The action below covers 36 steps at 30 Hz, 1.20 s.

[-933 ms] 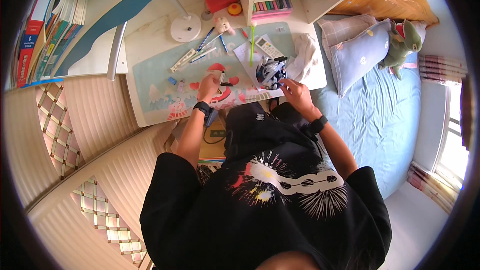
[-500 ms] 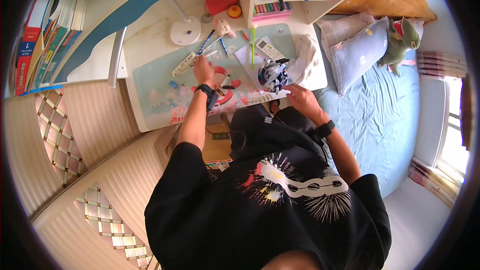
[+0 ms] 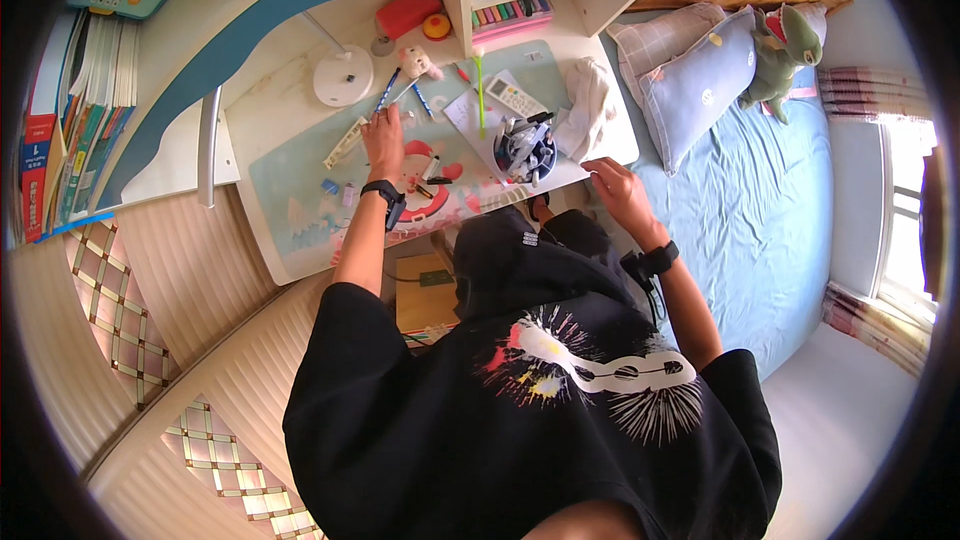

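Left hand (image 3: 383, 147) by loose pens (image 3: 388, 90), can't tell if fingers grip one
Right hand (image 3: 622, 192) looks empty, fingers relaxed; pen cup (image 3: 545, 158) just left of them, prob for easy reach

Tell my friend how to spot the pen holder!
Find the desk beside the blue bed. Near its front edge, right of the Santa picture, stands the round pen holder. Unlike the white remote control lying behind it, it is crammed with pens.

Two hands (image 3: 383, 148), one pen cup (image 3: 540, 162), one white remote (image 3: 514, 96), one lamp (image 3: 343, 80), one plush dinosaur (image 3: 772, 72)
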Each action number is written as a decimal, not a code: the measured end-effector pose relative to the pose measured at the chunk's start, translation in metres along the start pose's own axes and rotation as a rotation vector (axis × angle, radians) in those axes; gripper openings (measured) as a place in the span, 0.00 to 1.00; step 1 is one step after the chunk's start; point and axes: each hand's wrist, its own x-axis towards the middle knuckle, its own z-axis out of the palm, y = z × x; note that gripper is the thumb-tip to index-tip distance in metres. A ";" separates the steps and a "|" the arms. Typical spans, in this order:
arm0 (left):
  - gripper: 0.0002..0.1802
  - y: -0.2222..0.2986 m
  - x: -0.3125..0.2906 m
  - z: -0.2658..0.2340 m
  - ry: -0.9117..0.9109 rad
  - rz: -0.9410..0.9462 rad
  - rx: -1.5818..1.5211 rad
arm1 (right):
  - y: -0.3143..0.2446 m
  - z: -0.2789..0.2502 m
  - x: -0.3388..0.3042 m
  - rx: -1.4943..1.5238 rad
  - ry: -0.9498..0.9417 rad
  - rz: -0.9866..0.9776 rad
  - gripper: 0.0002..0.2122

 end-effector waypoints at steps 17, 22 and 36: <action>0.10 0.141 -0.021 -0.169 -0.523 -0.322 -1.996 | -0.072 -0.003 0.043 0.153 0.055 -0.211 0.13; 0.13 0.155 -0.016 -0.160 -0.646 -0.390 -1.961 | -0.073 -0.010 0.031 0.197 0.187 -0.131 0.11; 0.24 0.169 -0.033 -0.114 0.054 0.526 -0.572 | -0.009 -0.013 -0.005 0.164 0.242 0.194 0.06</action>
